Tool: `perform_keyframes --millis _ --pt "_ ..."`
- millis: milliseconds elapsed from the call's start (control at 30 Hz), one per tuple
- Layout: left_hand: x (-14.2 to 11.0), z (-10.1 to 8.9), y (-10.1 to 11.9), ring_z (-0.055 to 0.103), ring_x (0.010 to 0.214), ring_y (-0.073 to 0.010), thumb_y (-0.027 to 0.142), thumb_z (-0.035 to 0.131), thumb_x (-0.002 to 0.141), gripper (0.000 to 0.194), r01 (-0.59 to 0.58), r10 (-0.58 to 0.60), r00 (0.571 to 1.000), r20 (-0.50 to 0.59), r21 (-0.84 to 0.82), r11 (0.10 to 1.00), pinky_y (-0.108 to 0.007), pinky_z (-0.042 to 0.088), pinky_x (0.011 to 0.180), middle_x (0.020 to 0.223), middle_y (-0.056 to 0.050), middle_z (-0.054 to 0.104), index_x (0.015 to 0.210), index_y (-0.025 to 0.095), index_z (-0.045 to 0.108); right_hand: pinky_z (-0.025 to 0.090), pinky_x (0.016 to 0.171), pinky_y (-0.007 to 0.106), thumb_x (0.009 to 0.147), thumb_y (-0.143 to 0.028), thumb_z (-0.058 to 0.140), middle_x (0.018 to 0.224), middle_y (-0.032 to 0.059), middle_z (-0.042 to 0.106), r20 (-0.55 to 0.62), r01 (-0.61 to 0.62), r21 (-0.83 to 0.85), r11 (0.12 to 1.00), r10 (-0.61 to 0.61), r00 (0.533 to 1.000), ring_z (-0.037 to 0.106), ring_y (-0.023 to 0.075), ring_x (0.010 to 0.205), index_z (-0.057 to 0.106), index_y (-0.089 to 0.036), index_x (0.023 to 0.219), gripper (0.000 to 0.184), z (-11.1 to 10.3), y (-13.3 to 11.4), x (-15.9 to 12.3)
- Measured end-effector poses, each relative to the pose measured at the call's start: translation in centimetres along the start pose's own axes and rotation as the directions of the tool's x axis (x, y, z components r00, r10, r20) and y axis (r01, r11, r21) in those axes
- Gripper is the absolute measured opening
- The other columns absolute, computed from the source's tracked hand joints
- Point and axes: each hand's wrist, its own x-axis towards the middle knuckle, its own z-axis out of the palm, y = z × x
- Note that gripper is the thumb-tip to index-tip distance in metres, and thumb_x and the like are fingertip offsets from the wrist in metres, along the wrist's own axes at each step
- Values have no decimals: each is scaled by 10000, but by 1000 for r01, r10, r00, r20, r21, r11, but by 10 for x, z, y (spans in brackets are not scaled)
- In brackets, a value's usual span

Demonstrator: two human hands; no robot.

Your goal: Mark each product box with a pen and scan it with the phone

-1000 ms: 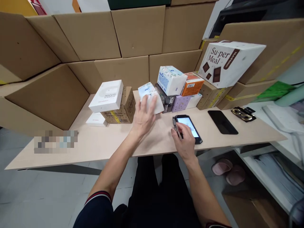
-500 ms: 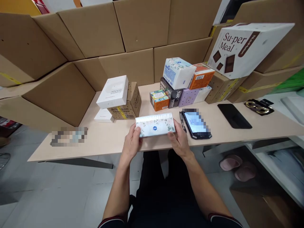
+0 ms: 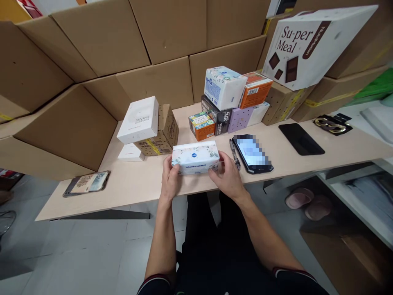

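A white pack of tissues (image 3: 195, 156) with a floral print and blue lettering is held between my two hands near the table's front edge. My left hand (image 3: 170, 177) grips its left end, thumb on the front face. At the right end, my right hand (image 3: 226, 174) closes round the corner with its thumb on the front. Just right of that hand lie a pen (image 3: 235, 154) and a thick black handheld device (image 3: 252, 153) with a lit, blurred screen. Behind the pack stands a small orange and green box (image 3: 202, 126).
A white power bank box (image 3: 138, 119) rests on a brown carton (image 3: 168, 130), beside a smaller white box (image 3: 131, 153). Another tissue pack (image 3: 224, 88) tops stacked boxes. A black phone (image 3: 301, 139) lies right; a phone-like item (image 3: 87, 183) lies left. Cardboard boxes (image 3: 159, 82) wall the back.
The tissue pack has tilted so that more of its lettered front face shows. Both hands still hold its ends. The camera view has shifted slightly.
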Motion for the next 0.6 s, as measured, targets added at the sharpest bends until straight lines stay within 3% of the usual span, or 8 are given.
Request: perform_keyframes --millis 133,267,433,600 --pt "-5 2 8 648 1070 -242 357 717 738 550 82 -81 997 19 -98 992 -387 523 941 1172 -84 675 1233 222 516 557 949 508 863 -393 619 1214 134 690 -56 -2 38 999 4 998 625 306 1150 573 -214 1292 467 -3 0 0" --pt "-8 4 14 633 1131 -251 422 750 759 556 16 -14 1000 18 -143 990 -389 495 990 1224 -95 669 1235 221 543 566 922 460 893 -498 637 1145 123 699 -130 6 119 993 10 991 649 270 1047 630 -200 1237 456 -8 0 -1" --pt "-7 1 14 618 1128 -269 548 653 869 495 11 -11 1000 23 24 1000 -412 482 991 1220 -121 667 1214 193 649 573 907 454 949 -564 541 1106 129 682 -149 -26 167 986 51 987 655 252 1000 626 -177 1293 525 -10 2 0" --pt "-6 -1 13 584 1201 -282 597 469 966 526 -28 21 999 38 213 977 -439 435 1074 1222 -117 682 1224 203 703 532 1018 529 943 -629 510 1348 196 623 -65 -48 174 984 60 996 627 304 1197 495 -157 1453 695 -8 4 -1"
